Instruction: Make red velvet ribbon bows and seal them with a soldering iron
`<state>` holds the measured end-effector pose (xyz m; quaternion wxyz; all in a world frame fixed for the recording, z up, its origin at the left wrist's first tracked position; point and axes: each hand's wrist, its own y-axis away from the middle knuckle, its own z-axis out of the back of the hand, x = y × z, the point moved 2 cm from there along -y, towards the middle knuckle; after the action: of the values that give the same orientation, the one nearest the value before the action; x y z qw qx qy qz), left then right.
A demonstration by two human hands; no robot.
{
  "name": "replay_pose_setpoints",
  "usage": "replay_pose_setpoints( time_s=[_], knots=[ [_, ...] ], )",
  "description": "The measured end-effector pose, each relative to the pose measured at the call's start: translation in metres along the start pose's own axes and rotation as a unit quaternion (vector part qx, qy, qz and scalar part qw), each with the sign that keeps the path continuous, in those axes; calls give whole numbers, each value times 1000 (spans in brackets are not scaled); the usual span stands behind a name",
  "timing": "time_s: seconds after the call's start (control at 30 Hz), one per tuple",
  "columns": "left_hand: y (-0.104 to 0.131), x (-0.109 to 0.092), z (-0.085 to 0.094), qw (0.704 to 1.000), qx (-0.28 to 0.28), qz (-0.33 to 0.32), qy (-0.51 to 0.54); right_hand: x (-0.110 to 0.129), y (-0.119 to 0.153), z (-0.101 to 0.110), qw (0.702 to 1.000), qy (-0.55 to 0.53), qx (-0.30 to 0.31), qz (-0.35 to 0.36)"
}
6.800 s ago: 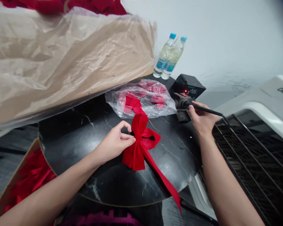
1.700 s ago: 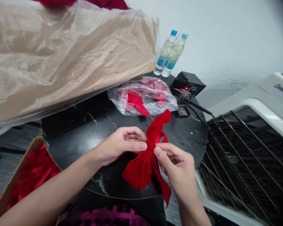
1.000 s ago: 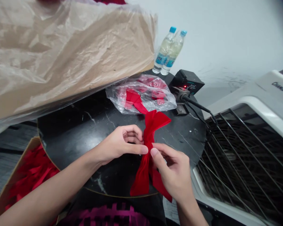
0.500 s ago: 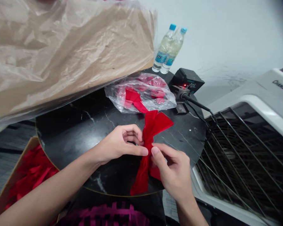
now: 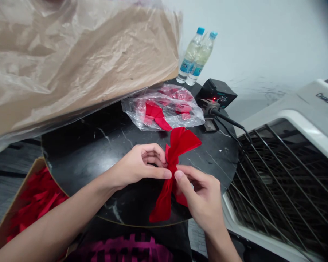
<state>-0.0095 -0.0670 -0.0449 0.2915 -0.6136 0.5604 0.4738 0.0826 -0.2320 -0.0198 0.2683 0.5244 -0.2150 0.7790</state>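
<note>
Between my two hands is a red fabric bow [image 5: 172, 154], pinched narrow at its middle, with its ends fanning out above and below. My left hand [image 5: 149, 163] grips the middle from the left, thumb in front and fingers curled behind. From the right, my right hand [image 5: 200, 193] pinches the same gathered middle between thumb and forefinger. Another red flap shows partly behind the right hand. Just beyond the bow, a clear plastic bag [image 5: 139, 122] holds red fabric pieces, and a red folded piece [image 5: 155, 113] lies over it.
A black marbled round table [image 5: 79, 149] is under my hands. A plastic-covered carton [image 5: 98, 54] stands at the back left. Two bottles [image 5: 192, 58], a black control box [image 5: 217, 92] with a corded tool, and a large fan unit [image 5: 276, 182] are rightward. A box of red fabric [image 5: 38, 200] sits lower left.
The bow has turned slightly between my fingers: its upper part leans a little more to the right and its lower end has swung slightly left. Both hands keep their grip.
</note>
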Motion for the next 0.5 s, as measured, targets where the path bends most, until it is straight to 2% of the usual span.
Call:
replay_pose_setpoints(
  time_s=[0.5],
  knots=[
    [0,1,0,1000,-6,4,8,-1,-1,0,1000,0,5,-1]
  ],
)
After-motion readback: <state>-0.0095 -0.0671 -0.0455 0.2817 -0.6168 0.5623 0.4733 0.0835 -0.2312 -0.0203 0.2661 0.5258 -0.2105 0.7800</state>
